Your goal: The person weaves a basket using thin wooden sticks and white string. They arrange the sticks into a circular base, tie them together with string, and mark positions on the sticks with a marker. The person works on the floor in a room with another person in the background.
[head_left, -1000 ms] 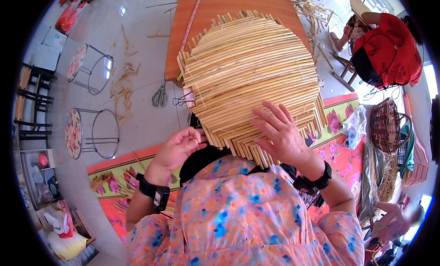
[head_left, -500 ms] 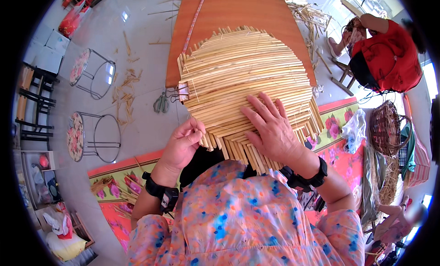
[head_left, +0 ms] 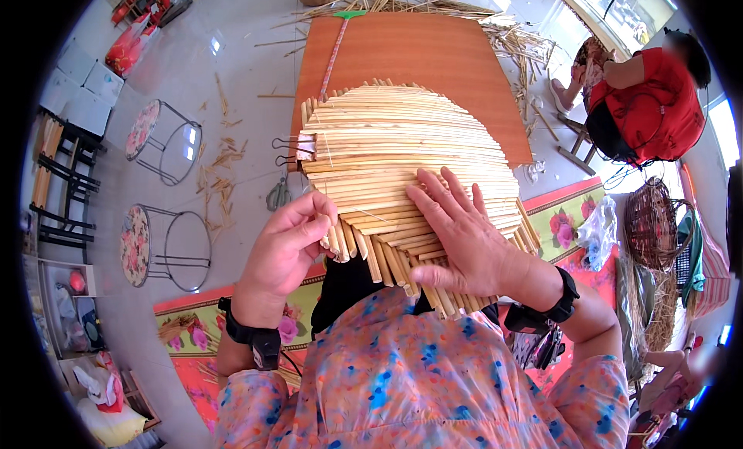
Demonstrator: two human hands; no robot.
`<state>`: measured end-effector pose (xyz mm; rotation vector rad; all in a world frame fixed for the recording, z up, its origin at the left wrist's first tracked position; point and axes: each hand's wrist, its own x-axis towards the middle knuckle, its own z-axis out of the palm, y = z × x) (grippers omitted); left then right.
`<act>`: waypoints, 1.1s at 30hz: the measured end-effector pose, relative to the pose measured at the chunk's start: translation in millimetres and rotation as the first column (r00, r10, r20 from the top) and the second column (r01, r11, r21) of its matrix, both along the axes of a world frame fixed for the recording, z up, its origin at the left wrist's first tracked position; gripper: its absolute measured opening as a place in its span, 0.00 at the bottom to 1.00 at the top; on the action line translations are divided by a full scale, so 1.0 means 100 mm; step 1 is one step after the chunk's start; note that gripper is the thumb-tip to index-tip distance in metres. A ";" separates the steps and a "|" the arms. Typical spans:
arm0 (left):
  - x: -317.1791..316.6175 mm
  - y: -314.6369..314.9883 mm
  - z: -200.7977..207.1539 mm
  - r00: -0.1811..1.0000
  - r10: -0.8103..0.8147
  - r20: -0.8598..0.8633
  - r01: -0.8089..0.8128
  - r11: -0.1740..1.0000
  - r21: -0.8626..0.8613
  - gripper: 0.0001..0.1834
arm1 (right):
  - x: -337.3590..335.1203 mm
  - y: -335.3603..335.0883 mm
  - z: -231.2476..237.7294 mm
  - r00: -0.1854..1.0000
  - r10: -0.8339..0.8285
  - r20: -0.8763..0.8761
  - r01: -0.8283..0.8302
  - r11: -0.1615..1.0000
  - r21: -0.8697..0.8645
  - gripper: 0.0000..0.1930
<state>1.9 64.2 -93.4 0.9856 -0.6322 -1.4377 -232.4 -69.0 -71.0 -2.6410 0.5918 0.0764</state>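
Note:
A round panel of straw stalks (head_left: 402, 135) is tilted in front of me, its rows of pale stalks lying side by side. Short stalk ends fan out along its near edge. My right hand (head_left: 468, 236) lies flat on the panel's near right part, fingers spread and thumb out toward the stalk ends. At the near left corner, my left hand (head_left: 288, 244) is closed in a pinch beside the stalk ends; whatever is between thumb and finger is too small to make out. A binder clip (head_left: 305, 147) grips the panel's left edge, and thin thread crosses the stalks near it.
Behind the panel is an orange-brown board (head_left: 418, 50) with a green-topped stick (head_left: 334, 54). Scissors (head_left: 279, 194) lie left of the panel. Two stools (head_left: 135, 246) stand at left among straw scraps (head_left: 220, 178). A person in red (head_left: 650, 104) sits at right near a wicker basket (head_left: 648, 217).
The panel's far edge has tipped lower in view, and its clip shows more fully. My left hand has turned and shifted slightly left; my right thumb has spread toward the near edge.

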 end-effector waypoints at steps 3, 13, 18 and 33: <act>-0.02 -0.01 0.03 1.000 -0.013 -0.011 0.013 1.000 0.007 0.05 | 0.02 0.07 0.05 1.000 -0.013 -0.023 0.012 1.000 -0.018 0.59; 0.08 -0.17 0.28 0.942 -0.138 -0.306 0.099 0.985 -0.140 0.11 | -0.04 -0.28 0.37 0.993 0.107 -0.043 -0.095 0.973 0.209 0.69; 0.06 -0.25 0.47 0.909 -0.142 -0.392 0.054 0.973 -0.226 0.12 | -0.05 -0.48 0.60 0.977 0.211 0.034 -0.211 0.928 0.309 0.73; -0.36 -0.92 0.73 0.939 -0.206 -0.275 0.011 0.818 -0.576 0.04 | -0.35 -0.80 0.75 0.896 -0.290 0.338 -0.133 0.549 0.825 0.67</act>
